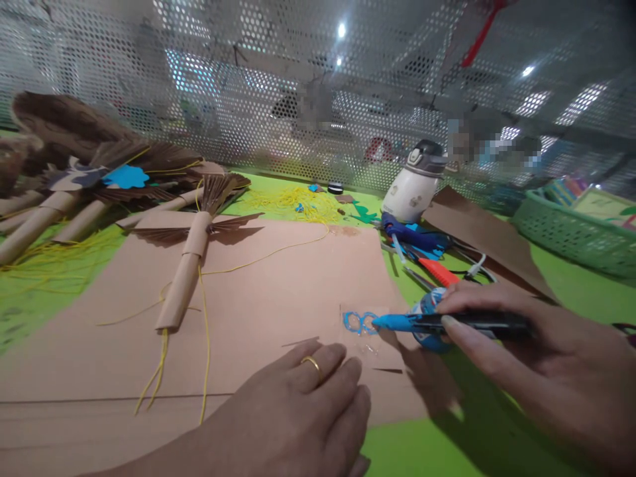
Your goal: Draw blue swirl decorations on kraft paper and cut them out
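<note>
My right hand (527, 358) grips a black marker pen (472, 324) with a tapered blue end. The pen's tip touches two blue loops (360, 322) drawn on a small, shiny, clear-looking patch. That patch lies on a large brown cardboard sheet (268, 291). My left hand (303, 411), a gold ring on one finger, rests palm down on the sheet just below the drawing. Its fingers lie over the cardboard, their tips partly hidden. Behind the pen, a small bottle with a blue label (430, 338) is partly covered.
A paper-tube figure with folded paper wings (186, 271) and yellow strings lies on the sheet; similar ones (74, 205) pile up left. Behind are yellow shreds (288, 199), a white bottle (412, 189), a dark blue glue gun (402, 232), an orange-handled cutter (440, 270) and a green basket (571, 232).
</note>
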Tool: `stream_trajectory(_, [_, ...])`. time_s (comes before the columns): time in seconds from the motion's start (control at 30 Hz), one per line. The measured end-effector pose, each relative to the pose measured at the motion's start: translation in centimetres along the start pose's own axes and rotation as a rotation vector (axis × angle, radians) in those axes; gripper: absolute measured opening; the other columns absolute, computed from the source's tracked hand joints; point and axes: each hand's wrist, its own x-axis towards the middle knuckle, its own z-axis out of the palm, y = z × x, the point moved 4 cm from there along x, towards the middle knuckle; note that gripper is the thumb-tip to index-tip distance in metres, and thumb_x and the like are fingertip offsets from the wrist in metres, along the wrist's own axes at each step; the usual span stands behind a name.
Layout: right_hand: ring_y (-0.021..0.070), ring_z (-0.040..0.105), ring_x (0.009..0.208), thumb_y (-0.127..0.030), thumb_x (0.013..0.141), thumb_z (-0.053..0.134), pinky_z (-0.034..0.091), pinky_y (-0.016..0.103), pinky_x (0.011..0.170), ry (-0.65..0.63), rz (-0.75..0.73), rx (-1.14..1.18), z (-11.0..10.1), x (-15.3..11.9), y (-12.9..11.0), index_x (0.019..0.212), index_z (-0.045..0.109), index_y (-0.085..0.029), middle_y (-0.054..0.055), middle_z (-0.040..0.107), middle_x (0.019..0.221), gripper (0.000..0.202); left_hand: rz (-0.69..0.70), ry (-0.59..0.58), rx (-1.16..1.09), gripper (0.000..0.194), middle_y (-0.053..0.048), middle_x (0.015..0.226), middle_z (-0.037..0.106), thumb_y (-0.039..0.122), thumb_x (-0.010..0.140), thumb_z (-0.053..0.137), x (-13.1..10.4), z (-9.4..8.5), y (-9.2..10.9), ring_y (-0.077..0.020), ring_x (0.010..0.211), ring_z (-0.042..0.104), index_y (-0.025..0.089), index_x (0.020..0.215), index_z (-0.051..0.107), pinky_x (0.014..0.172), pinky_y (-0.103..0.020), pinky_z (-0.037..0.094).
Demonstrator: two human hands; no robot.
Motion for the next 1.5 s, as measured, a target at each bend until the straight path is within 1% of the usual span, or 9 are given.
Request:
stream_trajectory(0.13, [0.0157, 0.077, 0.069, -0.047, 0.090, 0.066, 0.063, 0.024, 0.066, -0.032, 0.044, 0.026, 0.18, -0.23, 0.33, 0.094, 0.073, -0.035, -0.008, 0.083, 0.086, 0.014, 0.017, 0.005, 0.009, 0.027, -0.005, 0.117, 0.076, 0.029, 0.106, 0.050, -0.05, 0.02, 0.16, -0.0279, 0.107, 0.069, 0.015, 0.114, 0.072, 0.093, -0.045, 0.058])
stream_trajectory(0.3, [0.0131, 0.079, 0.069, -0.042, 0.090, 0.068, 0.062, 0.018, 0.065, -0.074, -0.088, -0.023, 0.14, 0.08, 0.02, 0.097, 0.070, -0.038, -0.011, 0.083, 0.087, 0.008, 0.018, 0.008, 0.003, 0.027, -0.005, 0.115, 0.076, 0.029, 0.106, 0.050, -0.19, -0.06, 0.43, -0.0274, 0.104, 0.069, 0.015, 0.113, 0.072, 0.090, -0.044, 0.059])
stream_trajectory(0.43, [0.0137, 0.079, 0.068, -0.045, 0.090, 0.066, 0.063, 0.019, 0.063, -0.029, -0.060, -0.003, 0.17, 0.36, -0.22, 0.092, 0.071, -0.039, -0.010, 0.083, 0.084, 0.008, 0.016, 0.004, 0.012, 0.028, -0.005, 0.115, 0.076, 0.029, 0.107, 0.048, 0.06, -0.11, 0.46, -0.0278, 0.105, 0.069, 0.015, 0.112, 0.073, 0.091, -0.045, 0.059])
stream_trajectory(0.67, [0.0148, 0.079, 0.068, -0.045, 0.091, 0.063, 0.064, 0.021, 0.063, -0.066, -0.061, -0.004, 0.34, 0.17, -0.07, 0.094, 0.069, -0.041, -0.011, 0.082, 0.084, 0.008, 0.022, 0.002, 0.014, 0.030, -0.005, 0.113, 0.076, 0.031, 0.107, 0.047, 0.12, 0.65, 0.26, -0.0269, 0.104, 0.069, 0.015, 0.111, 0.072, 0.090, -0.044, 0.058])
stream_trajectory(0.77, [0.0164, 0.079, 0.070, -0.046, 0.091, 0.065, 0.064, 0.022, 0.064, -0.056, -0.059, -0.006, 0.24, 0.04, 0.07, 0.095, 0.070, -0.039, -0.009, 0.083, 0.086, 0.010, 0.026, 0.008, 0.041, 0.027, -0.006, 0.115, 0.076, 0.031, 0.106, 0.050, 0.03, 0.54, 0.24, -0.0266, 0.105, 0.068, 0.015, 0.113, 0.072, 0.092, -0.042, 0.057])
stream_trajectory(0.9, [0.0178, 0.078, 0.070, -0.040, 0.089, 0.068, 0.063, 0.024, 0.065, -0.086, -0.042, 0.005, 0.31, -0.07, 0.04, 0.094, 0.071, -0.034, -0.007, 0.082, 0.086, 0.008, 0.022, -0.001, 0.034, 0.027, -0.007, 0.116, 0.075, 0.028, 0.106, 0.050, -0.11, 0.15, 0.45, -0.0271, 0.107, 0.067, 0.015, 0.114, 0.072, 0.094, -0.043, 0.056])
stream_trajectory(1.1, [0.0145, 0.078, 0.069, -0.036, 0.089, 0.069, 0.061, 0.019, 0.064, -0.110, -0.061, 0.035, 0.32, 0.02, 0.01, 0.096, 0.071, -0.035, -0.009, 0.081, 0.086, 0.008, 0.026, -0.014, 0.016, 0.026, -0.009, 0.113, 0.075, 0.029, 0.105, 0.052, -0.03, 0.29, 0.45, -0.0266, 0.106, 0.067, 0.015, 0.112, 0.072, 0.094, -0.042, 0.056])
stream_trajectory(1.27, [0.0160, 0.079, 0.072, -0.042, 0.090, 0.069, 0.063, 0.020, 0.065, -0.095, -0.073, -0.002, 0.31, -0.04, 0.27, 0.097, 0.072, -0.034, -0.007, 0.083, 0.088, 0.011, 0.036, -0.022, 0.010, 0.025, -0.008, 0.112, 0.075, 0.030, 0.105, 0.053, -0.09, 0.38, 0.45, -0.0272, 0.105, 0.067, 0.014, 0.111, 0.072, 0.092, -0.042, 0.056])
stream_trajectory(1.5, [0.0167, 0.081, 0.071, -0.042, 0.091, 0.066, 0.064, 0.021, 0.063, -0.085, -0.115, -0.068, 0.35, 0.27, 0.27, 0.097, 0.071, -0.033, -0.006, 0.084, 0.087, 0.011, 0.028, -0.021, 0.018, 0.024, -0.008, 0.115, 0.075, 0.030, 0.104, 0.055, -0.14, 0.14, 0.66, -0.0279, 0.107, 0.067, 0.014, 0.114, 0.071, 0.094, -0.043, 0.056])
